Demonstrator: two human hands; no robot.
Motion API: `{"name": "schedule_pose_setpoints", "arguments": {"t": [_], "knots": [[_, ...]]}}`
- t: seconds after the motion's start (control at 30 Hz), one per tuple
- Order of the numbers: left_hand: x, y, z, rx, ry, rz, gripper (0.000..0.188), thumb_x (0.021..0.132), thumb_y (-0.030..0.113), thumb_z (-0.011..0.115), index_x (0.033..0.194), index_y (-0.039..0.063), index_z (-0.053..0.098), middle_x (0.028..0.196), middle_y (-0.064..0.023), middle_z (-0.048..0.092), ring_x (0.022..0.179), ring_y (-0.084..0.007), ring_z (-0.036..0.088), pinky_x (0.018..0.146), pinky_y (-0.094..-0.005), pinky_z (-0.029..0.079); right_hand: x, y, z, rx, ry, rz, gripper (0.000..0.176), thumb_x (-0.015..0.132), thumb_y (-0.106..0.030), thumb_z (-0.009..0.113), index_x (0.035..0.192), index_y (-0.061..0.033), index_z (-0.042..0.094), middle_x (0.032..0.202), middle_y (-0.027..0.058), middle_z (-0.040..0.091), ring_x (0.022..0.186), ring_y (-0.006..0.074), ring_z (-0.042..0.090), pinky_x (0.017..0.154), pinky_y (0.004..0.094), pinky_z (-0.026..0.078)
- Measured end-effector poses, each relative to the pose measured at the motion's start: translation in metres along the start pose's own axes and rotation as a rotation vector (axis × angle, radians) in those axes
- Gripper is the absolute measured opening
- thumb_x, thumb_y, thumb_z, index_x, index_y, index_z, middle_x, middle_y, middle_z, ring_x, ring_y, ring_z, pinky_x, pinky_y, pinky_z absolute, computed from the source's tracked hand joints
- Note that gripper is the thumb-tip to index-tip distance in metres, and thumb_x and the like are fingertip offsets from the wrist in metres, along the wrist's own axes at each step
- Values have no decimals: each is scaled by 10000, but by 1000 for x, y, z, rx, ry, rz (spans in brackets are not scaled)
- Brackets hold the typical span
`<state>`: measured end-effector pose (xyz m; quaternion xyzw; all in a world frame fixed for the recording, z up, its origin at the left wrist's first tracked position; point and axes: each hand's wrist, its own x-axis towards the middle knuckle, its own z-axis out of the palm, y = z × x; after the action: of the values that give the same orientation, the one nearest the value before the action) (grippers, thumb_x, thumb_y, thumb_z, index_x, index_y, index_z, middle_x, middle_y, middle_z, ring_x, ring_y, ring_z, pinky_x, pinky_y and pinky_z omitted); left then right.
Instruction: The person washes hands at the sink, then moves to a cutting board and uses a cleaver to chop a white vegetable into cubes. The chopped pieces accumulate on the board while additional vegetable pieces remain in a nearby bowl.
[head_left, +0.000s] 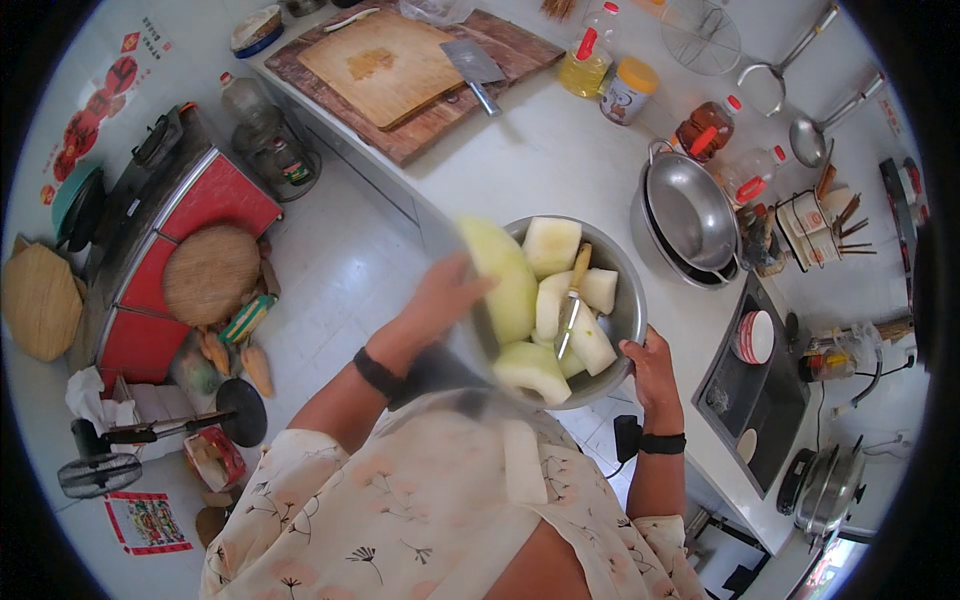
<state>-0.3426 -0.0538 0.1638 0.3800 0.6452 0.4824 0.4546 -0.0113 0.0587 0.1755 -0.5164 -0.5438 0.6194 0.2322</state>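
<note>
A round metal bowl (637, 300) is in front of my body at the counter's edge. My right hand (651, 367) grips its right rim, thumb on top. My left hand (450, 292), blurred, is at the left rim, its thumb against a large pale-green melon piece (504, 289) that leans out over the side. Inside are several peeled chunks, among them a squarish one (552, 244) at the far side and a curved one (534, 371) nearest me. Across them lies a peeler (573, 304) with a light-coloured handle. The left fingers are partly hidden.
A cleaver (474, 71) lies on stacked cutting boards (382, 64), its handle overhanging. Nested metal pots (694, 214) stand right of the bowl, before a sink (757, 405) holding red-and-white bowls (756, 337). An oil bottle (586, 64) and a yellow-lidded jar (628, 90) line the wall.
</note>
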Motion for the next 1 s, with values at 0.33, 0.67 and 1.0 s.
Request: {"name": "schedule_pose_setpoints", "arguments": {"t": [0.33, 0.67, 1.0], "knots": [[128, 3, -30, 302, -97, -3, 581, 898, 393, 716, 1277, -27, 587, 1184, -223, 663, 1114, -336, 620, 963, -427, 483, 75, -27, 22, 41, 103, 96, 440, 889, -61, 576, 1325, -5, 595, 1060, 45, 663, 882, 134, 638, 708, 275, 515], [209, 5, -33, 295, -118, 84, 523, 870, 385, 721, 1189, -5, 581, 1131, -251, 654, 1100, -429, 612, 956, -481, 482, 125, -44, 34, 78, 233, 169, 437, 914, 8, 540, 1349, 45, 558, 1212, 109, 666, 1090, 205, 643, 956, 340, 501], [261, 30, -16, 450, -16, 180, 432, 877, 361, 714, 1127, 28, 598, 1037, -227, 675, 991, -417, 650, 864, -489, 509, 179, -19, 1, 40, 200, 145, 306, 947, -88, 590, 1248, -42, 627, 1020, 8, 667, 840, 118, 611, 744, 268, 484]]}}
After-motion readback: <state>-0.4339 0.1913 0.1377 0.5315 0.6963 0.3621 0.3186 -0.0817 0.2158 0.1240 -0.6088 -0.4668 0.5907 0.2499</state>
